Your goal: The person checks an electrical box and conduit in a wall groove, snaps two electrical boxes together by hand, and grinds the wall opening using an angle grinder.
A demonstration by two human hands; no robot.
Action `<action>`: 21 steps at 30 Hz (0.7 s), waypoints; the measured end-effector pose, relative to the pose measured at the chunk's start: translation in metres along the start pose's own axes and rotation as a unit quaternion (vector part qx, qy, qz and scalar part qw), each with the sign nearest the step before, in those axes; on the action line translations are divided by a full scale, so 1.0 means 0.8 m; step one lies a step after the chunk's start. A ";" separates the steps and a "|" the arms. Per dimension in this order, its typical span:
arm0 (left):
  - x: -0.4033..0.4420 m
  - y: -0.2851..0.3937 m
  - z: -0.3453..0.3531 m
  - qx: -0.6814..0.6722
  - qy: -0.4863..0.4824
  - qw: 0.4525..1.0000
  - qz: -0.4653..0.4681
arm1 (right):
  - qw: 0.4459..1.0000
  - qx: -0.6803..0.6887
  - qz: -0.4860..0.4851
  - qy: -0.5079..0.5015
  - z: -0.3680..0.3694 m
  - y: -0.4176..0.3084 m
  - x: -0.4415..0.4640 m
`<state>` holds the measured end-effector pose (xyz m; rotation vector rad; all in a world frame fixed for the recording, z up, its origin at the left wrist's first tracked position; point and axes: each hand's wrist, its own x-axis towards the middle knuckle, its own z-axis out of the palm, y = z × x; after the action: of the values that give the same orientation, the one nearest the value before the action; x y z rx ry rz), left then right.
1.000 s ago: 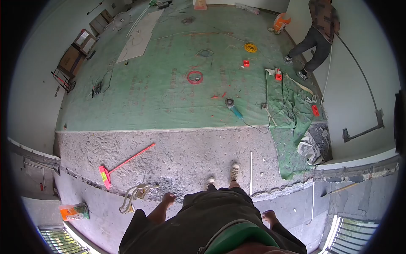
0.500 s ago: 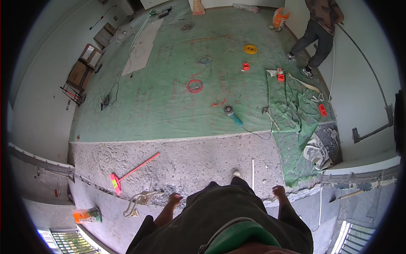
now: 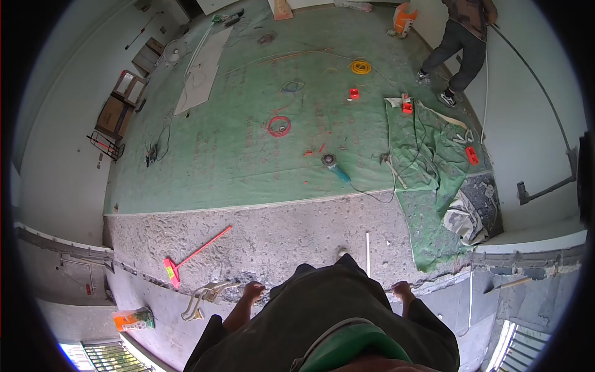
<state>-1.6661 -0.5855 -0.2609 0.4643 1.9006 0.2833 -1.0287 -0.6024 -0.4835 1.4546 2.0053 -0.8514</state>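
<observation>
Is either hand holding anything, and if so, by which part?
Nothing visible is held: no object shows in the left hand or the right hand. Something tiny inside could go unseen.

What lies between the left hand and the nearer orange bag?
In the head view, a pale frame with curved bars lies between the left hand and the nearer orange bag.

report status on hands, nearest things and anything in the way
Left hand, right hand: nothing visible in either. Beige tubular frame nearest left hand, white rod nearest right. Rod lies on rough concrete ahead, possible trip hazard.
</observation>
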 end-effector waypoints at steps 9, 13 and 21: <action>0.015 -0.013 0.012 -0.032 -0.034 0.999 -0.015 | 0.992 0.116 0.033 0.038 -0.016 0.060 0.019; -0.045 0.035 0.027 0.083 -0.030 0.996 0.014 | 1.000 -0.010 -0.017 -0.006 -0.081 0.038 -0.001; 0.022 -0.017 0.010 0.079 -0.095 0.991 0.044 | 0.999 -0.002 0.015 0.032 -0.105 0.007 -0.022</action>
<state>-1.6664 -0.5895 -0.2843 0.6596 1.7261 0.1411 -1.0223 -0.5498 -0.4154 1.5232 2.0242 -0.7973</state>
